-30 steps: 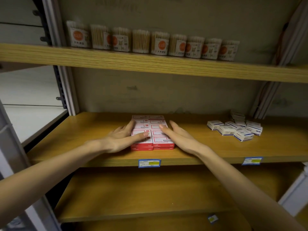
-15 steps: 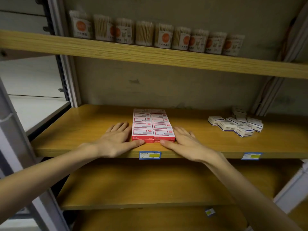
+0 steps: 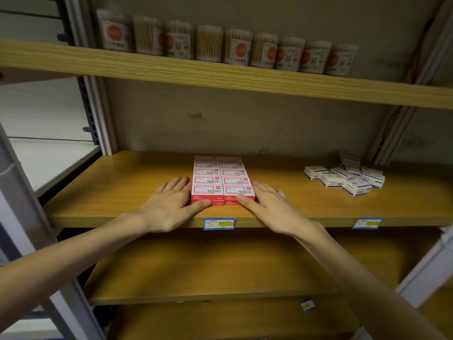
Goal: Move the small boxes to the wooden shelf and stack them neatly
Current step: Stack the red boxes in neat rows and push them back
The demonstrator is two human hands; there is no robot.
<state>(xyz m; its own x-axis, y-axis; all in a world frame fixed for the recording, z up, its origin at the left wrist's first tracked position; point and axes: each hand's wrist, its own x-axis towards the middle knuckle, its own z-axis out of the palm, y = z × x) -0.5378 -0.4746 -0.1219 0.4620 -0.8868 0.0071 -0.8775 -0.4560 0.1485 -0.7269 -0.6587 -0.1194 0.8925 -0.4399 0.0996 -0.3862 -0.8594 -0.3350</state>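
Note:
Several small red and white boxes (image 3: 221,179) stand in a tidy block of two columns, stacked two high, near the middle of the wooden shelf (image 3: 122,187). My left hand (image 3: 169,204) lies flat on the shelf against the block's left side, thumb touching the front corner. My right hand (image 3: 269,207) lies flat against the right side, its thumb at the front right corner. Fingers of both hands are straight and nothing is gripped.
A loose heap of small white and blue boxes (image 3: 343,179) lies on the same shelf at the right. Jars of cotton swabs (image 3: 232,47) line the upper shelf. Price labels (image 3: 219,223) hang on the shelf's front edge. A lower wooden shelf (image 3: 220,271) sits below.
Both hands slid back from the top and sides of the block to its front corners and now rest flat on the shelf. The block stays put.

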